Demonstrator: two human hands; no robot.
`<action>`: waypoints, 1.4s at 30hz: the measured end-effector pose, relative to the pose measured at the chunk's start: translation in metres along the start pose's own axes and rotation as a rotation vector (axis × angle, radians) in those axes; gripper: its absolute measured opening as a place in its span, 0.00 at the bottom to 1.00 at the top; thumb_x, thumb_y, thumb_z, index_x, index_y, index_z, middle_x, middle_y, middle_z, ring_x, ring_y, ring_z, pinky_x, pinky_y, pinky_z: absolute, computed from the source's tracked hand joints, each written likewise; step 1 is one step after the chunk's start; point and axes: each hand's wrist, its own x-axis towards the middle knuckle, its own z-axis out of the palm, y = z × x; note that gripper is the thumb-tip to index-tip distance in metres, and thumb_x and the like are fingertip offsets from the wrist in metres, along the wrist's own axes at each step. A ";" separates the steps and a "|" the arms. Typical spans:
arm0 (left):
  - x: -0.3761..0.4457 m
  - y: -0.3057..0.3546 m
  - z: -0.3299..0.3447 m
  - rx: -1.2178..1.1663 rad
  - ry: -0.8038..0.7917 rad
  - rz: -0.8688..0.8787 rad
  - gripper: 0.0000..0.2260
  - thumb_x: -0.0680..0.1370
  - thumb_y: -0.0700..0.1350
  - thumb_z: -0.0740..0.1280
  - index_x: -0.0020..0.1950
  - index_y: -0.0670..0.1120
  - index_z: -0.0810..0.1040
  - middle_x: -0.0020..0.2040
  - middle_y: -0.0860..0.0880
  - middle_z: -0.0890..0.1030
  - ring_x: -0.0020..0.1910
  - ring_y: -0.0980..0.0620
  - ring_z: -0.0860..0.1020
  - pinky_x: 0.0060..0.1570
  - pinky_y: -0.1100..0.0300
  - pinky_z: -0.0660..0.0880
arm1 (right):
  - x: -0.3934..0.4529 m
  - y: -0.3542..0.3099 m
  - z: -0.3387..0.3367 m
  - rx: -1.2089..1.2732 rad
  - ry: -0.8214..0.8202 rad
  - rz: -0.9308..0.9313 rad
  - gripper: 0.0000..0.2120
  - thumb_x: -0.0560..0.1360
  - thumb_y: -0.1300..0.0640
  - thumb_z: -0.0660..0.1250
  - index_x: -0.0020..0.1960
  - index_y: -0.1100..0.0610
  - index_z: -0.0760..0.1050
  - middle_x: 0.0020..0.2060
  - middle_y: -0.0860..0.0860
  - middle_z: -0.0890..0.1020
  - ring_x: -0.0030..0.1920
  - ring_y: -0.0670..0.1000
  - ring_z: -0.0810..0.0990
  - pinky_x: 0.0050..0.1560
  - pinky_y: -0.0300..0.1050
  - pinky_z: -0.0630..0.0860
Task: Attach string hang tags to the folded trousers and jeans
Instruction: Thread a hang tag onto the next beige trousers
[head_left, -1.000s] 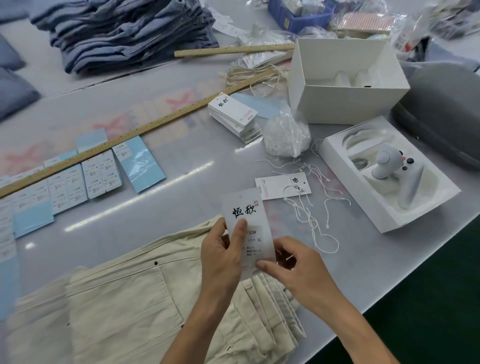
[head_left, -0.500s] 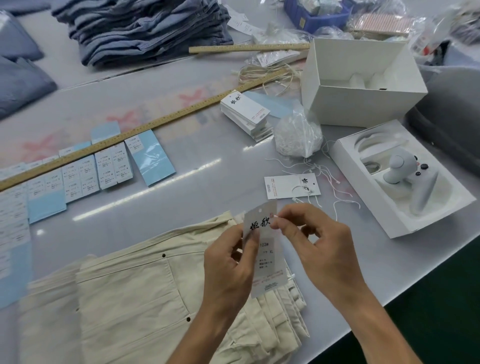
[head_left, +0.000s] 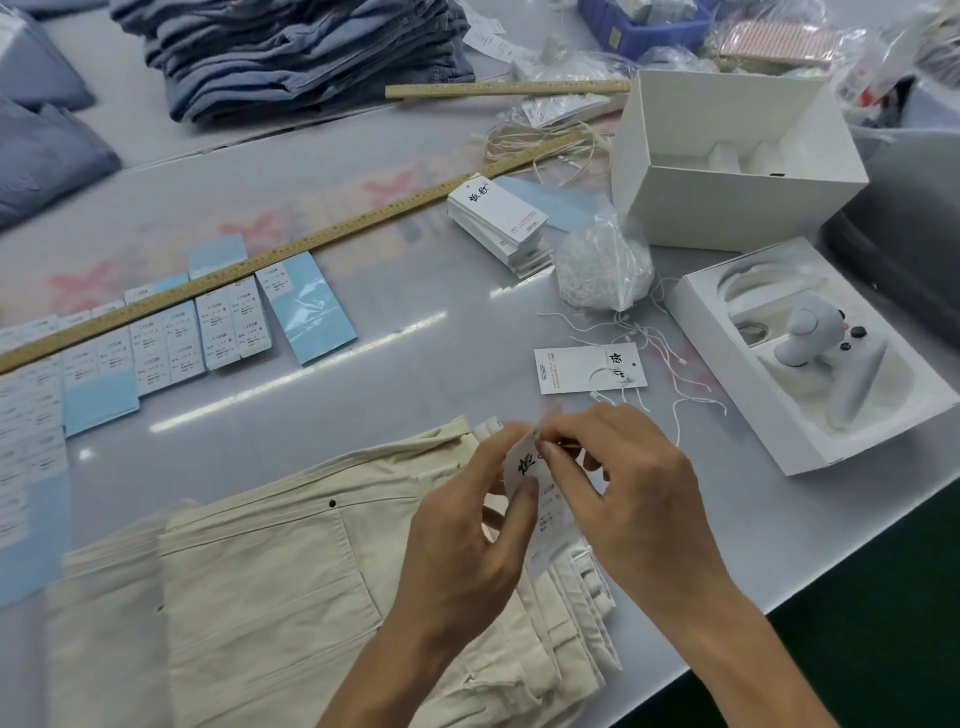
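- Two bare hands meet above a pile of folded cream trousers (head_left: 270, 587) at the near table edge.
- Left hand (head_left: 462, 535) pinches a white hang tag (head_left: 545, 499) between thumb and fingers, holding it upright over the trousers.
- Right hand (head_left: 623, 493) has its fingertips closed at the tag's top corner, seemingly on a thin white string; the string itself is too fine and blurred to be sure.
- Judging by this, the tag is being strung and is not yet fastened to the garment.
- Just beyond the hands, a second tag (head_left: 589, 369) lies flat on the grey table (head_left: 415, 322) with a string looped on it, among loose strings (head_left: 675, 358).
- Farther on sit a stack of tags (head_left: 498, 218) and a plastic bag of strings (head_left: 602, 270), so plenty of supplies remain.
- To the left, blue-backed label sheets (head_left: 171, 343) lie beside a long wooden ruler (head_left: 291, 257).
- To the right, an open white box holds a white controller (head_left: 831, 358).
- At the far edge, a tall stack of folded jeans (head_left: 306, 52) shows no tags that can be made out; most of the job appears to lie ahead.
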 end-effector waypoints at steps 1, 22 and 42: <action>0.000 0.000 -0.001 -0.009 -0.006 0.006 0.15 0.82 0.54 0.61 0.70 0.63 0.72 0.54 0.64 0.82 0.51 0.59 0.82 0.39 0.71 0.76 | 0.000 0.000 -0.001 0.005 0.001 0.007 0.02 0.77 0.58 0.72 0.49 0.53 0.81 0.41 0.41 0.79 0.42 0.40 0.70 0.43 0.26 0.66; 0.009 -0.012 -0.034 0.164 -0.050 -0.039 0.02 0.79 0.45 0.68 0.47 0.50 0.80 0.41 0.54 0.81 0.36 0.56 0.77 0.30 0.56 0.76 | -0.022 0.005 0.015 0.252 -0.058 0.083 0.09 0.76 0.57 0.74 0.53 0.47 0.81 0.47 0.37 0.79 0.34 0.45 0.76 0.39 0.30 0.71; -0.003 -0.003 -0.011 0.069 -0.133 0.068 0.05 0.82 0.49 0.66 0.57 0.53 0.80 0.49 0.59 0.83 0.49 0.57 0.82 0.44 0.62 0.78 | -0.047 0.001 -0.011 0.761 0.046 0.319 0.04 0.78 0.57 0.72 0.48 0.48 0.81 0.39 0.48 0.84 0.41 0.50 0.84 0.46 0.40 0.81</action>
